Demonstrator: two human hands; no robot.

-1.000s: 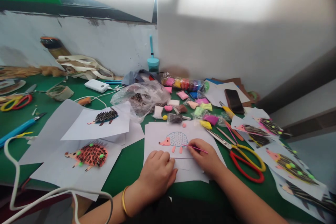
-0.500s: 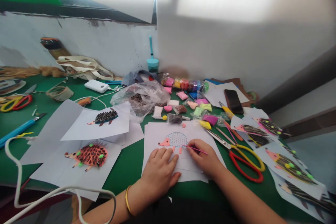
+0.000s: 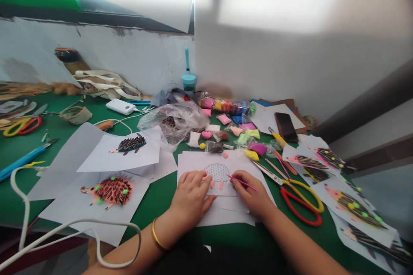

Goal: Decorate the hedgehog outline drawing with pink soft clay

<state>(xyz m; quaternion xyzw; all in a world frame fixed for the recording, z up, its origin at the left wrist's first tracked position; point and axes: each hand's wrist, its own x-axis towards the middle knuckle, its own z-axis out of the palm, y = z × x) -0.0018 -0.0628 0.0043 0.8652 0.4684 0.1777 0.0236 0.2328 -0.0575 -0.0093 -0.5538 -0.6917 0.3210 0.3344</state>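
- Green table (image 3: 155, 200) stands against a white wall (image 3: 145, 51).
- White sheets (image 3: 253, 167) lie near the front edge; the hedgehog picture (image 3: 217, 172) is on top of them, at the hands.
- Left hand (image 3: 193, 197) lies palm down on the paper, fingers extended and loose, covering most of the hedgehog's pink head.
- Right hand (image 3: 250, 193) pinches a thin pink stick (image 3: 247, 185), tip at the right edge of the blue-outlined body.
- Scissors (image 3: 274, 178) with red and yellow handles lie just right of that hand.
- Coloured packets (image 3: 258, 149) lie beyond the sheets.
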